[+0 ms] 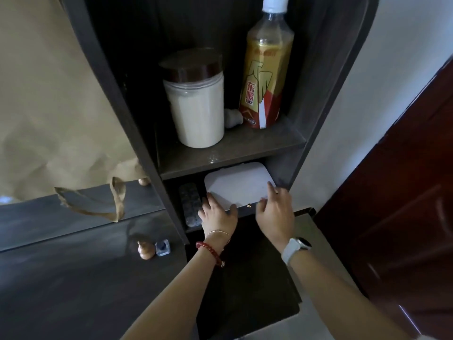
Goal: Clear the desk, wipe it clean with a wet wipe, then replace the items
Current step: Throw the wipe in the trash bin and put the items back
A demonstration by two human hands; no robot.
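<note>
L hand [217,213] + R hand [274,212] on white box [236,184] | bottle [266,77] label "东鹏"

Shelf unit [230,153], centre frame: dark wood-grain board, matt. Desk top [73,278], lower left: dark, smooth, glossy, reflective. Bag [49,106], upper left: tan kraft paper, creased, matt, with twisted paper handle. Jar [196,104], upper shelf: translucent plastic, brown glossy lid. Bottle [266,67], upper shelf: clear plastic, shiny printed label, white cap. Box [236,185], lower shelf: white, smooth plastic, matt. Watch strap [290,250], lower right: white, smooth. Door [404,204], right: reddish-brown, semi-gloss.
</note>
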